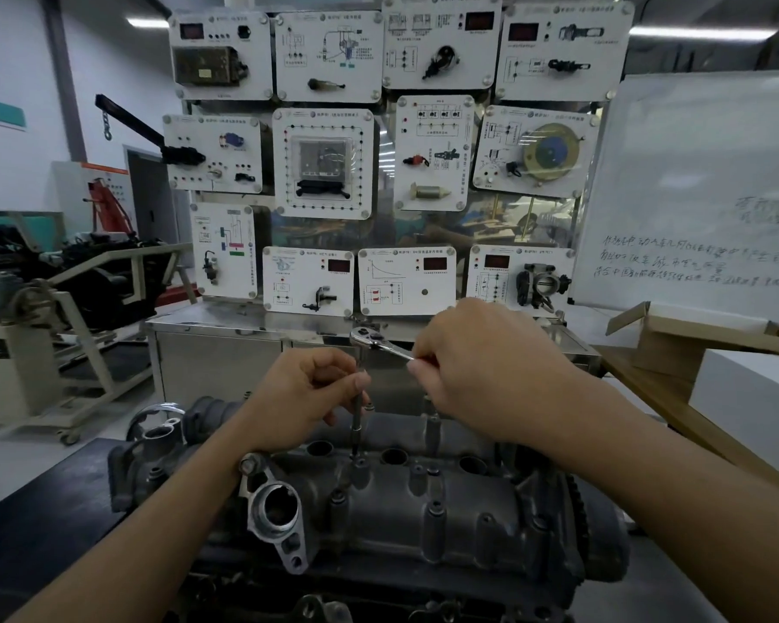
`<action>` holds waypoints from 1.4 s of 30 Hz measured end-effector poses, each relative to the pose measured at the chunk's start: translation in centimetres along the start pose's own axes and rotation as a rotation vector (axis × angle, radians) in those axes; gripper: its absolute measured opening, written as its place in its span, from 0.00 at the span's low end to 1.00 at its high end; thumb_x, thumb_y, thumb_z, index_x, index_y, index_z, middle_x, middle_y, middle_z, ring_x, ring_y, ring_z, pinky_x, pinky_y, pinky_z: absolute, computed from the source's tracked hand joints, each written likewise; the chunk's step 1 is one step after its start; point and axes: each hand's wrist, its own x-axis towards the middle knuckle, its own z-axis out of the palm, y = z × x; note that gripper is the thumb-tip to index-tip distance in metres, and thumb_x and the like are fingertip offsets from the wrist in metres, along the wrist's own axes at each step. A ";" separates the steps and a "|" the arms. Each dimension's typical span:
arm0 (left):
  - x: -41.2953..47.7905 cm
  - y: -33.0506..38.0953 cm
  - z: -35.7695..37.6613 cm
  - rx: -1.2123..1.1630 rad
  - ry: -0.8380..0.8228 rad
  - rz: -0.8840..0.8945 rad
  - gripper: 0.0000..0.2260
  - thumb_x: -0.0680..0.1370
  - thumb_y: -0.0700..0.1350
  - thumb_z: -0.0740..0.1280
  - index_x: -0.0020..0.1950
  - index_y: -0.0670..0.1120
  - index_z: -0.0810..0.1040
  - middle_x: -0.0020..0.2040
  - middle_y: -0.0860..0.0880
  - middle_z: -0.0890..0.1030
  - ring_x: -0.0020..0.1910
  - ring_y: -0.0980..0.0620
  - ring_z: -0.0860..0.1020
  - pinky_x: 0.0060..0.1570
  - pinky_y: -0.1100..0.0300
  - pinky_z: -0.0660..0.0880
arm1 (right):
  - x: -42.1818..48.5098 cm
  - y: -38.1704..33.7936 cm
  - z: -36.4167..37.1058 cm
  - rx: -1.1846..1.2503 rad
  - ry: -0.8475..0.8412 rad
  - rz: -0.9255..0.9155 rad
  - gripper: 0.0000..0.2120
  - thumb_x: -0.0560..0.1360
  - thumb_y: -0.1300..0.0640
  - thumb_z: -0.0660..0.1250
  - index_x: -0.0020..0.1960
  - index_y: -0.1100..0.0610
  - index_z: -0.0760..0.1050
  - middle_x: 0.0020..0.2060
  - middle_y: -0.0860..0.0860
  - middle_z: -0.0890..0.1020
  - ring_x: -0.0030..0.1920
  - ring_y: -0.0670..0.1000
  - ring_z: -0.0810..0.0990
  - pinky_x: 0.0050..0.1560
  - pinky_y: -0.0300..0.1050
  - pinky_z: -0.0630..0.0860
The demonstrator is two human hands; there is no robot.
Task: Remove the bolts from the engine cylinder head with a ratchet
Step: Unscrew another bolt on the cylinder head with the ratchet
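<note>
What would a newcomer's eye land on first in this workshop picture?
Two hands at centre: the right hand grips the ratchet by its handle, and the left hand pinches its upright extension. The extension reaches down to the grey cylinder head filling the foreground. Behind stands a wall of white panels, with a whiteboard to its right.

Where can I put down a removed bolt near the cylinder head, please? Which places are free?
The dark tabletop left of the cylinder head is bare. The steel cabinet top below the panels also looks free. Crowded: the right side, with the white box and cardboard box, and the middle, where the left hand and right hand hold the ratchet.
</note>
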 end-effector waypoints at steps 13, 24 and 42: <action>-0.2 0.6 -0.1 -0.044 -0.120 0.010 0.10 0.78 0.49 0.66 0.49 0.44 0.83 0.45 0.47 0.86 0.48 0.48 0.84 0.45 0.57 0.82 | 3.2 4.7 5.8 0.230 -0.297 -0.157 0.45 0.79 0.57 0.64 0.81 0.44 0.34 0.80 0.39 0.38 0.81 0.46 0.47 0.78 0.51 0.60; -0.2 0.8 0.0 -0.052 -0.124 -0.018 0.08 0.83 0.38 0.62 0.58 0.44 0.80 0.46 0.44 0.86 0.45 0.47 0.85 0.36 0.59 0.79 | 2.7 4.6 6.2 0.241 -0.264 -0.063 0.44 0.78 0.51 0.67 0.82 0.51 0.41 0.82 0.47 0.46 0.80 0.49 0.53 0.77 0.44 0.56; -0.2 -0.1 -0.5 0.070 0.085 0.038 0.11 0.69 0.51 0.75 0.43 0.44 0.82 0.38 0.48 0.86 0.38 0.49 0.85 0.32 0.59 0.80 | -1.7 -2.4 -1.0 0.088 -0.056 -0.032 0.15 0.81 0.45 0.60 0.38 0.49 0.65 0.37 0.48 0.73 0.38 0.52 0.75 0.42 0.50 0.77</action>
